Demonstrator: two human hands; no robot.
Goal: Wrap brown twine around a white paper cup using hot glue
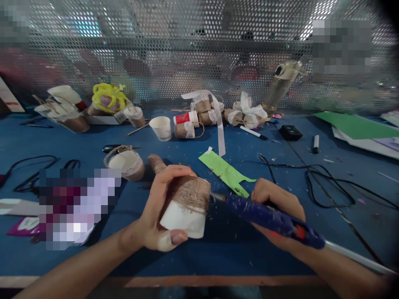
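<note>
My left hand (158,211) is wrapped round a white paper cup (187,220), tilted over the table. Brown twine (191,193) is wound round one half of the cup; the other half is bare white. In my right hand (277,199) is a dark blue hot glue gun (264,216), a glue stick (358,255) running out of its back end. The gun's metal nozzle points left and lies at the twine; I cannot tell whether it touches. Behind my left fingers lies a roll of brown twine (156,163), partly hidden.
A twine-handled cup (126,166) stands left of my left hand. Green paper (224,170) lies behind the glue gun, black cable (311,178) at right. Along the perforated metal screen (174,62) are several decorated cups, a white cup (161,128) and a clear bottle (280,85).
</note>
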